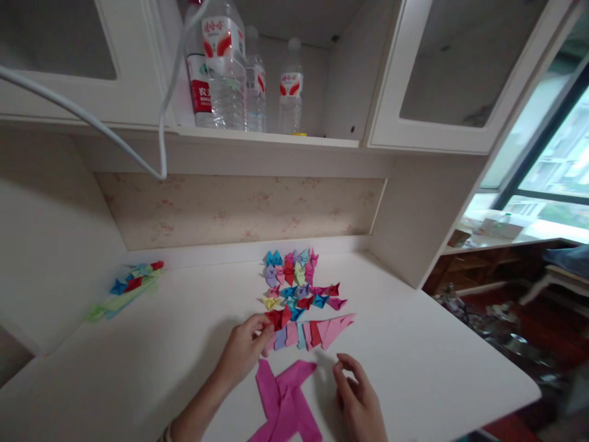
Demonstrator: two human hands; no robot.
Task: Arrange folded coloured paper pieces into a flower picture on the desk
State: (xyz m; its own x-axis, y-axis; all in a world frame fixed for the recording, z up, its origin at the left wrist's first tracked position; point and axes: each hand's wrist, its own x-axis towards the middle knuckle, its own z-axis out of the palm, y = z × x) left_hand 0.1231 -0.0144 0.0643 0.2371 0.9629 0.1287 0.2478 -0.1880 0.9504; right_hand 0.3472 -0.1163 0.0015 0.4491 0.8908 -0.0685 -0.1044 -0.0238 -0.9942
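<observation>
My left hand [247,345] pinches a folded red paper piece [278,318] between thumb and fingers. It is held at the near left of several small folded paper pieces [304,302] in many colours, set out in rows on the white desk. Just below them lies a row of flat folded strips [317,333] in pink, red and blue. A large magenta pinwheel-shaped paper fold [286,399] lies between my two hands. My right hand [359,393] rests to the right of the pinwheel, fingers loosely curled and apart, with nothing visible in them.
More folded papers [131,285] lie in a pile at the desk's back left. Above, an open cabinet shelf [267,138] holds several plastic water bottles [291,92]. A white cable [124,144] hangs in front at upper left. The desk's rounded corner [534,393] is at right.
</observation>
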